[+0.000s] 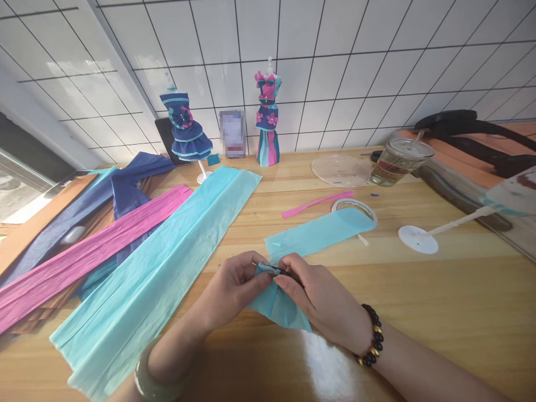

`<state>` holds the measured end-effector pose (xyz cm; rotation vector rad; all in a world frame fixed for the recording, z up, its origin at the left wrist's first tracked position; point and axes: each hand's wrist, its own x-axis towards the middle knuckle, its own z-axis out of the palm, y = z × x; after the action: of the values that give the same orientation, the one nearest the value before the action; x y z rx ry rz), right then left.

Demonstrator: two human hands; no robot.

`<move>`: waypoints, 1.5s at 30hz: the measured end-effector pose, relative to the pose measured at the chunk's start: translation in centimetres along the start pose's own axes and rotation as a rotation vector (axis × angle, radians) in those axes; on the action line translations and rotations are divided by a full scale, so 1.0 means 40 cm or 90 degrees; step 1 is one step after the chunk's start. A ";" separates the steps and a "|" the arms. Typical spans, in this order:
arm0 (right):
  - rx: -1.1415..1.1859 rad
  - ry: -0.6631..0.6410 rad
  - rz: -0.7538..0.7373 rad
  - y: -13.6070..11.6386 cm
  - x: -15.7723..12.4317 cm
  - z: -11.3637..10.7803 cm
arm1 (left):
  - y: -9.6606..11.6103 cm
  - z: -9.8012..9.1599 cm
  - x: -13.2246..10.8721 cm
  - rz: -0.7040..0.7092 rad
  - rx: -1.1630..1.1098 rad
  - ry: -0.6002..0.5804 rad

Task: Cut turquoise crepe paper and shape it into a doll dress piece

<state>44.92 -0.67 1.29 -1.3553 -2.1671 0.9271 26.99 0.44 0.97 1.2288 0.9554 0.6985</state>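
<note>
My left hand (pixel 237 287) pinches the top of a small gathered piece of light-blue crepe paper (pixel 281 306), which fans out below the fingers. Close beside it, my right hand (pixel 320 296) is closed on a thin dark tool (pixel 286 273) whose tip meets the gathered top of the paper; what kind of tool it is cannot be made out. Just beyond the hands lies a light-blue paper strip (pixel 318 231), its far end over a white tape roll (pixel 374 215). A narrow pink strip (pixel 317 204) rests behind that strip.
Long light-blue (pixel 167 251) and pink (pixel 96 251) crepe sheets spread at the left. Two dressed mannequins (pixel 183 123) (pixel 268 120) and a phone (pixel 233 134) stand by the tiled wall. A lidded cup (pixel 397 162) and a white stand (pixel 417 239) are at the right.
</note>
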 end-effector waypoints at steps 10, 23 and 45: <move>-0.011 -0.012 0.008 -0.002 -0.001 0.001 | 0.012 0.007 -0.002 -0.029 -0.003 0.006; 0.010 0.000 0.016 0.000 0.001 0.003 | -0.003 0.005 0.004 -0.011 -0.079 0.010; 0.028 0.011 0.021 0.008 0.001 0.008 | -0.010 0.010 0.011 0.027 -0.176 -0.001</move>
<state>44.91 -0.65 0.82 -1.3774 -2.1050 0.9656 27.52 0.58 0.52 1.0069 0.8028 0.8339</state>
